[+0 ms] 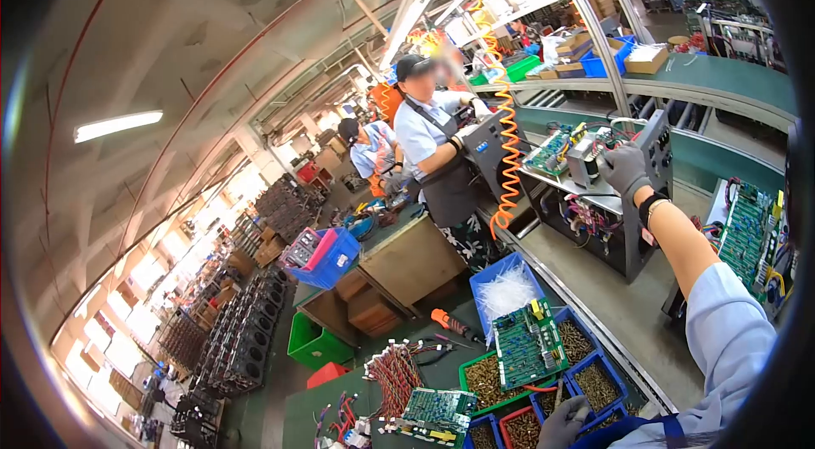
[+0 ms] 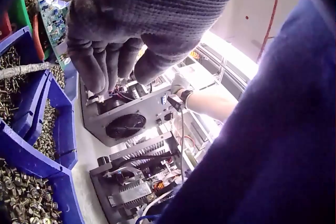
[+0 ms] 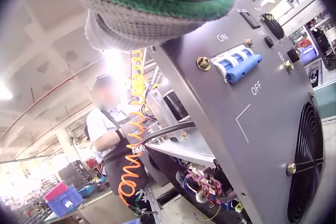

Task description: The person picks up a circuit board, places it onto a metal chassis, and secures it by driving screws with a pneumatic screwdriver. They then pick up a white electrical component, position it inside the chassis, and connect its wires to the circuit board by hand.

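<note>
A grey-gloved right hand (image 1: 626, 169) reaches into the top of a dark metal unit (image 1: 658, 148), beside a transformer (image 1: 582, 162) and wires. Only the glove's cuff and back (image 3: 142, 27) show in the right wrist view, above the panel (image 3: 226, 108) with its blue switch (image 3: 244, 67); the fingertips are hidden. My left hand (image 1: 564, 425), also gloved, is at the screw bins (image 1: 598, 381), near a green circuit board (image 1: 531, 347). In the left wrist view the left hand (image 2: 126, 35) has loosely bent fingers, with nothing seen in them.
Another circuit board (image 1: 437, 415), bundled red wires (image 1: 395, 377) and an orange-handled tool (image 1: 450, 323) lie on the green bench. A coiled orange hose (image 1: 507, 152) hangs ahead. A person in an apron (image 1: 441, 143) stands at another unit. More boards (image 1: 751, 232) are at the right.
</note>
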`<state>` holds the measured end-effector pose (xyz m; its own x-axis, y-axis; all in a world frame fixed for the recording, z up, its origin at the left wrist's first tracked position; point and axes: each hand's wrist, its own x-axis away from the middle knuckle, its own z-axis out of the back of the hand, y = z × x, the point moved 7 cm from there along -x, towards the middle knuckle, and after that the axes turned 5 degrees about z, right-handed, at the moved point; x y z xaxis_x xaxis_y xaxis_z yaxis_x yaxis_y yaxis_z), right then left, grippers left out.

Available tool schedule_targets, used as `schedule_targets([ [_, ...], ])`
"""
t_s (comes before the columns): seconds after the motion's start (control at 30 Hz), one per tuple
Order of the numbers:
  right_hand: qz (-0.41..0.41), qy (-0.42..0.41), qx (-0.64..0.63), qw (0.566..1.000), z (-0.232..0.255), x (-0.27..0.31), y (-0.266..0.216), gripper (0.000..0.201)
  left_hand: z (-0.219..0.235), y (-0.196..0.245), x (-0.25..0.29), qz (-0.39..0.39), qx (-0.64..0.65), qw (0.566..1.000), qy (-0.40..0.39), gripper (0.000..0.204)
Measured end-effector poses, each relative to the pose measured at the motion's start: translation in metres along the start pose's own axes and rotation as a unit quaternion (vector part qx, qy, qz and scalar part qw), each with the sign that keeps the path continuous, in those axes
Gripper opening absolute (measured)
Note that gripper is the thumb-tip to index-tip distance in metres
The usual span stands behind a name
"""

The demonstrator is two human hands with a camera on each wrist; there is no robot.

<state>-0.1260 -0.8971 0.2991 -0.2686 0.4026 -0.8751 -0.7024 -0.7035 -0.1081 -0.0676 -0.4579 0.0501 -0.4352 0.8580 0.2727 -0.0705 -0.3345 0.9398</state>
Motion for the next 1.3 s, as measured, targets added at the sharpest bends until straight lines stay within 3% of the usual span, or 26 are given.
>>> schedule_targets([
  [0.27, 0.015, 0.031, 0.008, 0.999, 0.001, 0.002, -0.001, 0.031, 0.002, 0.004, 0.004, -0.027, 0.048, 0.998, 0.012, 0.031],
  [0.33, 0.020, 0.045, -0.009, 0.999, 0.001, -0.003, 0.000, 0.031, 0.002, -0.006, 0.004, -0.035, -0.026, 0.999, 0.016, 0.030],
  [0.73, 0.008, 0.011, 0.008, 1.000, -0.002, 0.001, 0.001, 0.029, 0.003, 0.014, 0.021, 0.018, 0.052, 0.998, -0.007, 0.026],
  [0.93, -0.006, -0.014, 0.003, 1.000, -0.002, 0.001, 0.002, 0.029, 0.011, 0.032, 0.030, -0.013, 0.004, 1.000, 0.017, 0.027],
  [1.0, -0.010, -0.023, 0.007, 1.000, -0.004, 0.000, 0.002, 0.029, 0.012, 0.026, 0.027, -0.001, 0.026, 1.000, 0.012, 0.027],
  [1.07, -0.014, -0.022, 0.012, 1.000, -0.004, 0.001, 0.003, 0.029, 0.007, 0.001, 0.018, 0.109, 0.072, 0.991, -0.030, 0.035],
  [1.1, -0.005, -0.014, 0.013, 1.000, -0.001, 0.000, 0.001, 0.029, 0.009, 0.003, 0.018, 0.079, 0.040, 0.996, -0.021, 0.035],
  [1.3, -0.010, -0.012, 0.014, 1.000, -0.002, 0.000, 0.003, 0.030, 0.011, 0.003, 0.021, 0.127, 0.076, 0.988, -0.034, 0.035],
])
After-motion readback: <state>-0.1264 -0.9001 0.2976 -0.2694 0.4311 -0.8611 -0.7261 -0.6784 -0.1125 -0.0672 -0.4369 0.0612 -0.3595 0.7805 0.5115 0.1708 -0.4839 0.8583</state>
